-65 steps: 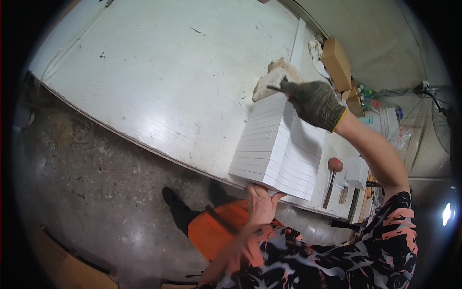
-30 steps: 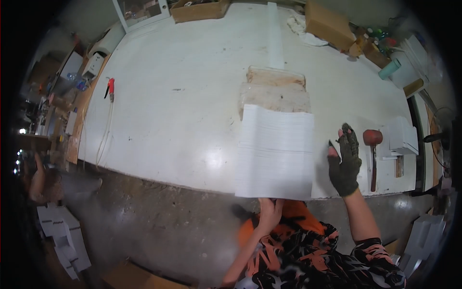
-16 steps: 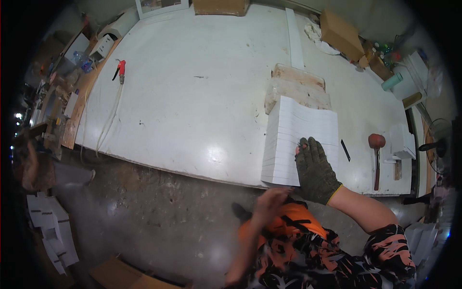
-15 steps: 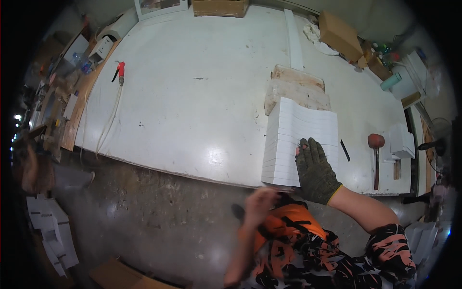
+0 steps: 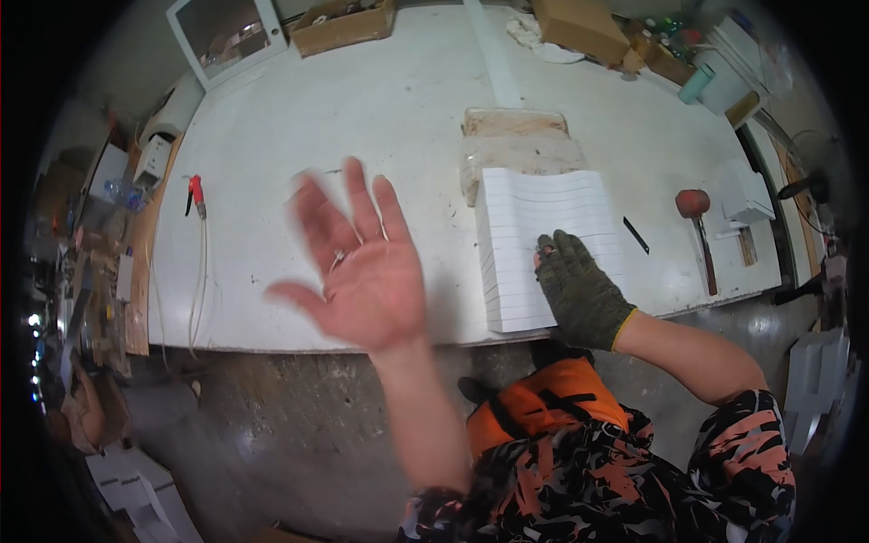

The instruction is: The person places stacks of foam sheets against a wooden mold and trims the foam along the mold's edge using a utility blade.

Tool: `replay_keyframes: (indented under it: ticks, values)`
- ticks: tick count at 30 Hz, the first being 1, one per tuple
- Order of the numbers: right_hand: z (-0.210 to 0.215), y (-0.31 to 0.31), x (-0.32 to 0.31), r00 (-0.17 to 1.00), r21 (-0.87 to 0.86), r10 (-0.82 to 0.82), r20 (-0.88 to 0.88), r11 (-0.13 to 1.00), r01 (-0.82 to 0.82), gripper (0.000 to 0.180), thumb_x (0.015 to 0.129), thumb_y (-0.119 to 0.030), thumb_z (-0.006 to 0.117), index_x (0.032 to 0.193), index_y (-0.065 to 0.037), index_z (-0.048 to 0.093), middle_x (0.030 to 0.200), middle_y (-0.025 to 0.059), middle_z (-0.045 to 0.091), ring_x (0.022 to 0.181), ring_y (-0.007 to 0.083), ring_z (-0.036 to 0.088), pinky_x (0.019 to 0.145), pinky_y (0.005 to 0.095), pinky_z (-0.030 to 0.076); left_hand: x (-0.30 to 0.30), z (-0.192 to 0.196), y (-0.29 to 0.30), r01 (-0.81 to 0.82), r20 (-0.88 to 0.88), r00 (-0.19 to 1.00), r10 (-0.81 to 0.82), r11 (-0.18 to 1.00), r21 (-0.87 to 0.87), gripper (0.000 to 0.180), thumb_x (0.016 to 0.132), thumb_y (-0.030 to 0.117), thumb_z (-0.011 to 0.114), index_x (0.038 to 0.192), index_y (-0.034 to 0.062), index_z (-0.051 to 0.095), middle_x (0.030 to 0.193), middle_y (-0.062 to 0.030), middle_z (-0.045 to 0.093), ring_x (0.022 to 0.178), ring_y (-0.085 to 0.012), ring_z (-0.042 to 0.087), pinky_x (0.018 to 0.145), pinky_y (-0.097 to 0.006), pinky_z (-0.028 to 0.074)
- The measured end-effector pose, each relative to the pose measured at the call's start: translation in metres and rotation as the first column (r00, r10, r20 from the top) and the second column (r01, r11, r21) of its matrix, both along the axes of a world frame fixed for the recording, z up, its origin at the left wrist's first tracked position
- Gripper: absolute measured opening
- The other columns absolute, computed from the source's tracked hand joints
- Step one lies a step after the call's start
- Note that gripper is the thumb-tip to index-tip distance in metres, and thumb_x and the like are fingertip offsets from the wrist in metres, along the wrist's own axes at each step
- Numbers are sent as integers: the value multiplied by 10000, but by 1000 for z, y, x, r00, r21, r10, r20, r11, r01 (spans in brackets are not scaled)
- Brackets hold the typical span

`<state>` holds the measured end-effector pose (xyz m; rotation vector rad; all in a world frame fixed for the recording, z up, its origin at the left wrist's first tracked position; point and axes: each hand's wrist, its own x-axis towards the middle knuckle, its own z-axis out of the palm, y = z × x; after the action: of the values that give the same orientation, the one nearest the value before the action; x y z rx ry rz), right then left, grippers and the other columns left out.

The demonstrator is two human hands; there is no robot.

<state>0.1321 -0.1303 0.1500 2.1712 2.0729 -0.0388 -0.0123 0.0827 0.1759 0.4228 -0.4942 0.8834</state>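
Note:
My left hand (image 5: 376, 285), bare, is raised over the bench with its palm showing and its fingers spread. A small pale bit shows at the base of its fingers, too small to make out. My right hand (image 5: 581, 291), in a dark green work glove with a yellow cuff, lies flat on the near right part of a white block (image 5: 552, 199) marked with parallel lines. Its fingers are stretched out; one fingertip shows bare through the glove. Behind the block sit pale, stained slabs (image 5: 520, 149), close against it.
The white bench (image 5: 416, 109) carries a black blade-like strip (image 5: 636, 234), a red-headed mallet (image 5: 695, 226) and white pieces (image 5: 744, 192) at the right. An air gun (image 5: 195, 192) with a hose lies left. Cardboard boxes (image 5: 579, 27) stand at the back.
My left hand has come up from beside my body to above the bench, opening out. My right hand stays on the white block. The whole view has shifted.

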Motion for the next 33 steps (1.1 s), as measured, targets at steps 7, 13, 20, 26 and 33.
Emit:
replay_keyframes:
  ticks: [7,13,20,26,33]
  values:
    - [-5,7,-1,997,47,-15,-79,999,19,781,759,-281,608,1340,157,323,1394,363,331,1324,516,287,1132,558,173,73,-68,-39,138,-927,361,-103,989,-56,802,966,621,229,1499,29,138,1570,-140,121,1443,-261,137,1171,-380,86]
    - [-3,-5,6,999,12,-13,-38,1000,14,648,814,-191,502,1336,157,340,1399,371,324,1325,518,292,1126,574,170,67,30,5,-44,-121,988,98,922,384,743,984,558,272,1426,-38,322,1507,-185,294,1376,-309,328,1163,-442,185]
    - [1,4,1,998,18,22,-59,1000,-21,618,838,-182,468,1343,151,343,1412,368,312,1327,520,293,1120,582,175,107,-70,-11,280,-841,13,542,805,523,785,962,538,387,1480,-16,184,1543,-182,207,1434,-302,174,1167,-379,127]
    - [7,0,1,1000,-40,25,15,999,-24,632,859,-211,465,1365,139,321,1432,353,295,1338,513,280,1122,578,170,65,-62,-47,10,-860,480,176,978,206,688,1026,454,229,1471,-62,134,1570,-164,92,1453,-245,92,1175,-351,93]
    - [3,-5,2,1000,-29,-9,-21,1000,8,738,832,-303,533,1382,130,298,1437,343,286,1352,496,262,1130,563,164,7,-95,-103,129,-861,428,277,924,361,675,998,443,370,1493,17,197,1507,-128,295,1374,-248,302,1122,-360,236]
